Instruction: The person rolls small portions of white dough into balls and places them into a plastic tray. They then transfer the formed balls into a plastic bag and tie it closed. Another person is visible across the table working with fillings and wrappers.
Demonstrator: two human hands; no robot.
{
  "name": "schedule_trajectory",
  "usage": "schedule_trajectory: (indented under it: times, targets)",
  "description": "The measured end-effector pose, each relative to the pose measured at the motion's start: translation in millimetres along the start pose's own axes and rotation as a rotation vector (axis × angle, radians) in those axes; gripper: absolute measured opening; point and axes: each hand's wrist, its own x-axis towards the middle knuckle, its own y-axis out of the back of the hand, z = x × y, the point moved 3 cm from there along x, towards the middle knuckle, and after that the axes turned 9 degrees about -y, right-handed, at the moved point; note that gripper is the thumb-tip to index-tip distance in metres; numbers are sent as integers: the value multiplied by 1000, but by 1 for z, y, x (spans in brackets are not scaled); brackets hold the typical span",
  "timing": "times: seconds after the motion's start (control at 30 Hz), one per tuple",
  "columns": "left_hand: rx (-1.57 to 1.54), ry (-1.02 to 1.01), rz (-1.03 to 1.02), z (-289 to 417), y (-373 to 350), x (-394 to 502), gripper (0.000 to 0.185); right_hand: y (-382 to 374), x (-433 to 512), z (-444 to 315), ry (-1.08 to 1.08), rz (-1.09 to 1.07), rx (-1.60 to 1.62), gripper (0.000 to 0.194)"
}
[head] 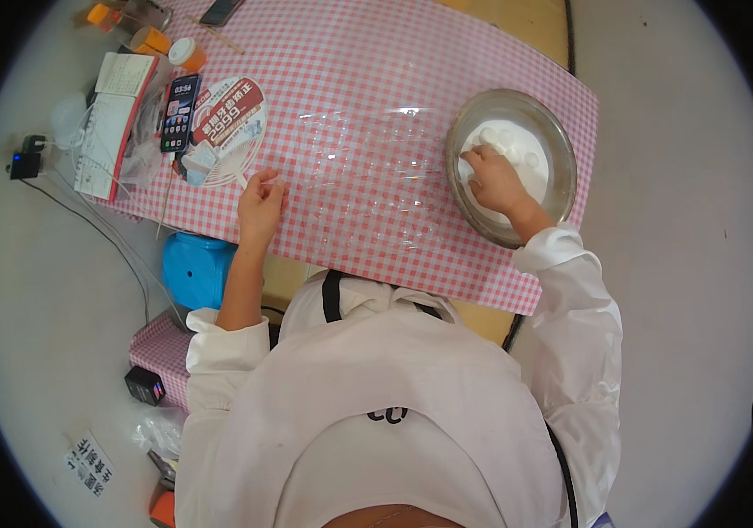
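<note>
My right hand [496, 183] reaches into a round metal basin [564, 171] at the table's right end. White powder [533, 181] covers the basin's bottom, and several white balls [531, 160] sit in it beside my fingers. The fingertips point down to the powder; whether they pinch anything is hidden. My left hand [261, 201] hovers by the table's near edge, loosely curled, with nothing visible in it. Just beyond it is the handle of a printed plastic hand fan [234, 132]. Clear plastic film [363, 185] lies between the two hands.
A red-and-white checked cloth [350, 66] covers the table. At left are a lit phone [180, 113] on a cable, a spiral notebook [103, 142], an orange jar with white lid [186, 54] and bottles. A blue stool [197, 269] stands below the near edge.
</note>
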Motion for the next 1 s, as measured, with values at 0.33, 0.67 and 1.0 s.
schedule_trajectory:
  times: [0.33,0.67,1.0]
  targets:
    - [-287,-320,-450,94,-217,-66,36,-5,-38,24,-610,235,2102,24]
    - [-1301,606,-610,127,-324,-106,43,75,-93,-20,-355,725,417,43]
    - [-939,316,-710,131,-225,-90,31,45,-65,-49,-487,441,1480,32]
